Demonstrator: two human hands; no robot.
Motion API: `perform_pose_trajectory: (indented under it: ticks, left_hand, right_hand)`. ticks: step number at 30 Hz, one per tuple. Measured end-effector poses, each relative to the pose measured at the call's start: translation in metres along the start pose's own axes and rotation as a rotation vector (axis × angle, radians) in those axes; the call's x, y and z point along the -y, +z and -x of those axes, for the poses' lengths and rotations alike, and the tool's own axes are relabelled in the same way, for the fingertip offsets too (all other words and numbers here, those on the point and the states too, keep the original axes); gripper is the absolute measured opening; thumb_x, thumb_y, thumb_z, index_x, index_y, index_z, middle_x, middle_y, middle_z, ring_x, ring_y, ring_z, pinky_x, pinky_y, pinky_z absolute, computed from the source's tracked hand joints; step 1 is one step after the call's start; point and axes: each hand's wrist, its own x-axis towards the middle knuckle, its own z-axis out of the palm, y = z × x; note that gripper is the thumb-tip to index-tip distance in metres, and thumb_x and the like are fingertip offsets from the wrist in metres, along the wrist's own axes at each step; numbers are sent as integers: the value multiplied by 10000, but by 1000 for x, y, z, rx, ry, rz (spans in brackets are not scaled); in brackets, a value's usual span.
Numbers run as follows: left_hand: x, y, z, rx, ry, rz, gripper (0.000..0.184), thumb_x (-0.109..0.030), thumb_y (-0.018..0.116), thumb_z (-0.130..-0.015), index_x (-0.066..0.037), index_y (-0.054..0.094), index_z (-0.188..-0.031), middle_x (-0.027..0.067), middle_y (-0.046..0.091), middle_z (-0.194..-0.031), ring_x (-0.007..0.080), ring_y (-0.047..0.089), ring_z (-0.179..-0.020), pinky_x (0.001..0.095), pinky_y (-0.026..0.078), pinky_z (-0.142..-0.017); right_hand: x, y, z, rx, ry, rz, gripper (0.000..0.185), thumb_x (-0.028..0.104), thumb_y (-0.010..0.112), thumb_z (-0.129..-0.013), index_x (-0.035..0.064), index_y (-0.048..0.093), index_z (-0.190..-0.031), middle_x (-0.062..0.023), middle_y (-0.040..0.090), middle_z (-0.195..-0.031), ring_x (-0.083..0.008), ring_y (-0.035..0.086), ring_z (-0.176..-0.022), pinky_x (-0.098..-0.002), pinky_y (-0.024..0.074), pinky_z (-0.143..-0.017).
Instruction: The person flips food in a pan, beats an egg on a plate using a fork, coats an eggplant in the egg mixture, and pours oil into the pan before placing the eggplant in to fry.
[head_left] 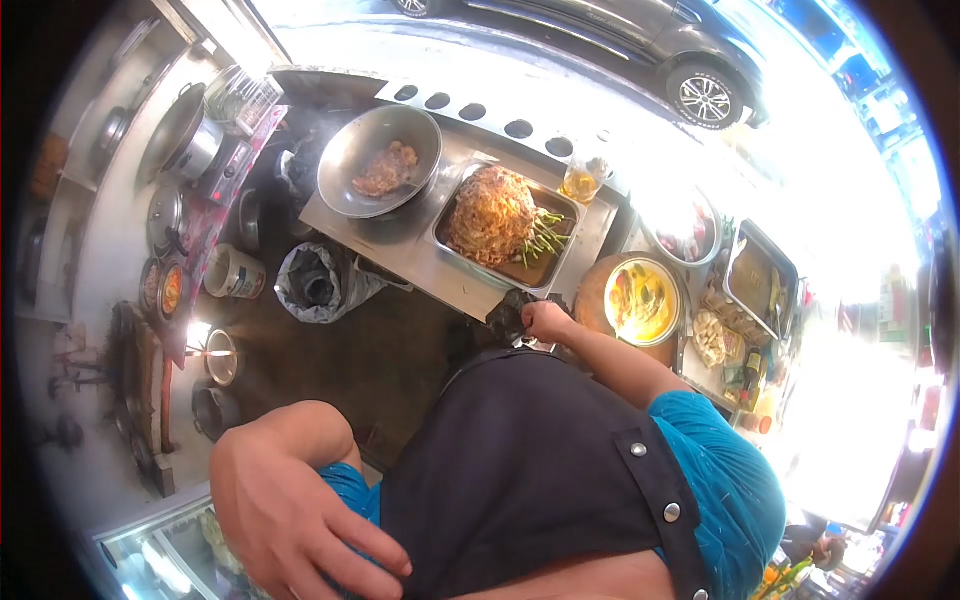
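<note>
The left hand point(300, 500) is held near the body, fingers loosely spread, nothing seen in it. The right hand point(545, 320) is curled by a dark bundle point(508, 314) at the counter point(462, 288); whether anything is gripped cannot be told. Beyond, browned food point(488, 218) is heaped in a tray point(540, 272), apparently not being worked on. No writing is legible, even on the car point(600, 38).

No readable text or numbers.
Pale lettering rings the tyre point(684, 93) of the dark vehicle point(600, 38) at the upper right of the frame, too small to read; the label point(753, 364) on the dark bottle point(748, 388) at the lower right is illegible too.
</note>
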Motion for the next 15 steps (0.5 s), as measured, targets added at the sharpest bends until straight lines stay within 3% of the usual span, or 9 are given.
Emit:
perform_pose_trajectory:
  ticks: [3, 15]
  left_hand:
    - [2, 1, 3, 45, -10, -11, 97, -122, 787, -839, -106, 792, -935, 60, 628, -1206, 306, 578, -1091, 475, 561, -947]
    - [2, 5, 6, -61, -45, -91, 76, -104, 775, -854, -31, 769, -871, 64, 629, -1177, 318, 574, -1043, 483, 553, -881]
  right_hand:
    - [0, 0, 1, -30, -28, -11, 231, 175, 818, -697, 92, 727, -893, -111, 759, -933, -311, 730, -942, -432, 582, -829]
    - [1, -1, 1, -12, 5, -11, 243, 172, 821, -686, 91, 719, -892, -114, 754, -929, -315, 730, -949, -431, 580, -834]
